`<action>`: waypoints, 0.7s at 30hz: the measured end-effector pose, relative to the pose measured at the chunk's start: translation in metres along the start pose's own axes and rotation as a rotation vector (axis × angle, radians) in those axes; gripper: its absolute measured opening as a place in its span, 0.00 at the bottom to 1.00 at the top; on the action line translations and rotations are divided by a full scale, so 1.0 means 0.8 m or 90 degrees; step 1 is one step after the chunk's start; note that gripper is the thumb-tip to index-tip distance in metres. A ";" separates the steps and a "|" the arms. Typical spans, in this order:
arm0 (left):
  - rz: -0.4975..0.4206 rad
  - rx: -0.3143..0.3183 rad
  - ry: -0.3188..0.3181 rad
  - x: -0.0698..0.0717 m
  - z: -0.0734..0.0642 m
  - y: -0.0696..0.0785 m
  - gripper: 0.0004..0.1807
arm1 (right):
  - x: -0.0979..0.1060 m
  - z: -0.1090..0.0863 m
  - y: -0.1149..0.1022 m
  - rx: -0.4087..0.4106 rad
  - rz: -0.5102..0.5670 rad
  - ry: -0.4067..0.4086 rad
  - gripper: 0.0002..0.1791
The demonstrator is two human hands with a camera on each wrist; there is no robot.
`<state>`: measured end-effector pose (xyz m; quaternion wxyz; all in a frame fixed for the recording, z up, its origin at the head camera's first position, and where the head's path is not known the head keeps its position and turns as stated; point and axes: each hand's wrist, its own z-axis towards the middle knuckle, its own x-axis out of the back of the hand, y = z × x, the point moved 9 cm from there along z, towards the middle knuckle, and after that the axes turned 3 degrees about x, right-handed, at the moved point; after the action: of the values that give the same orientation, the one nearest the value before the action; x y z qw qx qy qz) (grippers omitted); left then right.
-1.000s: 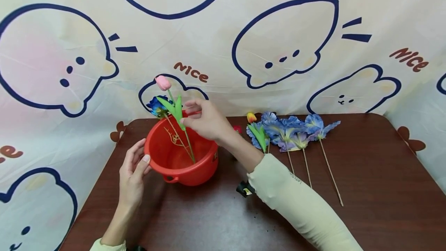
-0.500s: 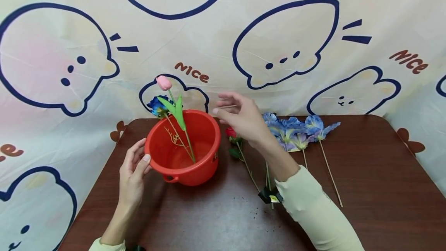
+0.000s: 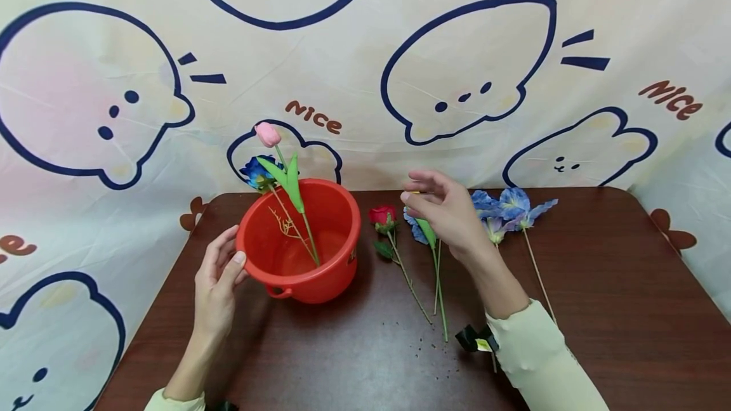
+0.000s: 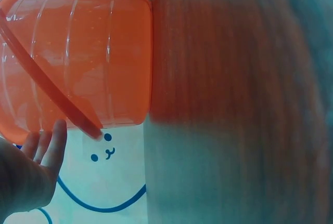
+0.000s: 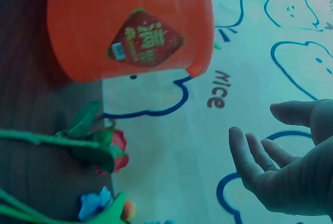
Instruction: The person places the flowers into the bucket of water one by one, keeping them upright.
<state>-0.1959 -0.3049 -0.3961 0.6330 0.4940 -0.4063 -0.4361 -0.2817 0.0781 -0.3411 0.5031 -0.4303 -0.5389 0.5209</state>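
In the head view, my left hand [image 3: 216,290] holds the rim of a red plastic bucket [image 3: 328,281] at its left side, thumb at the rim and fingers against the outer wall. A pink tulip [image 3: 267,134] and a blue flower [image 3: 258,172] stand in the bucket, leaning left over its rim. My right hand [image 3: 448,214] hovers with nothing in it, fingers loosely bent, above a tulip with green leaves [image 3: 426,232]; the hand mostly hides its bloom. Left of that tulip lies a red rose [image 3: 382,215], also visible in the right wrist view.
Several blue-purple flowers [image 3: 515,203] lie at the table's back right, partly behind my right hand and forearm. The brown table [image 3: 628,297] meets a cartoon-printed cloth [image 3: 354,62] at the back. Small dark crumbs are scattered near the flower stems.
My right hand has moved right, from beside the pink tulip's leaves to above the flowers on the table. The rose has come into fuller view. My left hand and the bucket stay put.
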 end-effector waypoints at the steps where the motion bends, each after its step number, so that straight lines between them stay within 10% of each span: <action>1: 0.001 0.000 0.000 0.000 0.000 0.000 0.27 | 0.002 -0.001 0.003 -0.002 0.001 -0.001 0.27; 21: 0.008 0.005 -0.005 0.000 0.001 0.000 0.27 | 0.001 0.001 0.087 -0.062 -0.016 -0.027 0.27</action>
<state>-0.1964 -0.3052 -0.3958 0.6322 0.4924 -0.4132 -0.4326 -0.2865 0.0847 -0.4102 0.4765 -0.4364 -0.5797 0.4964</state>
